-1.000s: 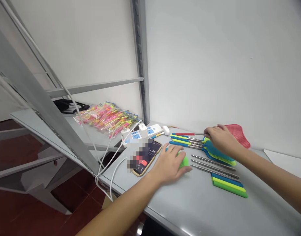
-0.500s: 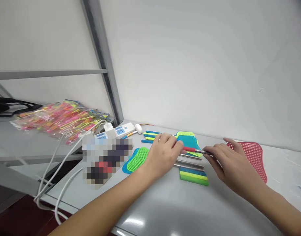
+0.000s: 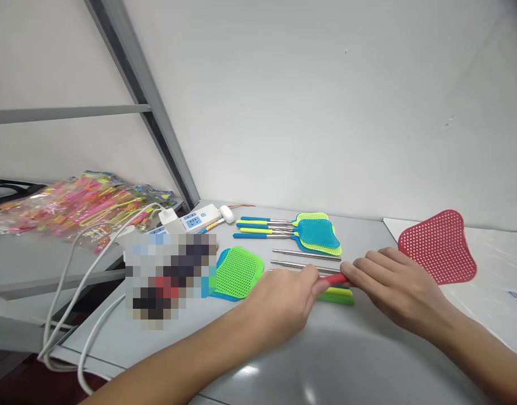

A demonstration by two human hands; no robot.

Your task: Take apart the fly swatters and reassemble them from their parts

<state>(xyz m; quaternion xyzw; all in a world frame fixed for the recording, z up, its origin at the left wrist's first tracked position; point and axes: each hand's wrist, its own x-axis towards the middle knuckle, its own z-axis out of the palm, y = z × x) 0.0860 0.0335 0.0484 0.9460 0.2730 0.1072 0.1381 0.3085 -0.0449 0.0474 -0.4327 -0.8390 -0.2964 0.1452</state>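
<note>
My left hand is closed around a red handle, which shows between my two hands. My right hand grips the same red piece farther along. Past the right fingers a red mesh fly swatter head sticks out, raised off the table; its join is hidden by the hand. Bare metal rods and green and yellow handle sleeves lie just behind and under my hands. Left of them rest a green swatter head and a blue one beneath it.
Several assembled blue and yellow fly swatters lie near the wall. At left are a white power strip, white cables, a blurred patch and a shelf with bagged colourful items. White sheeting covers the table's right side.
Both hands have come nearer to me and closer together along the red handle. The red swatter head has lifted and tilted. The metal rod seen between the hands earlier is now covered. The view has shifted right.
</note>
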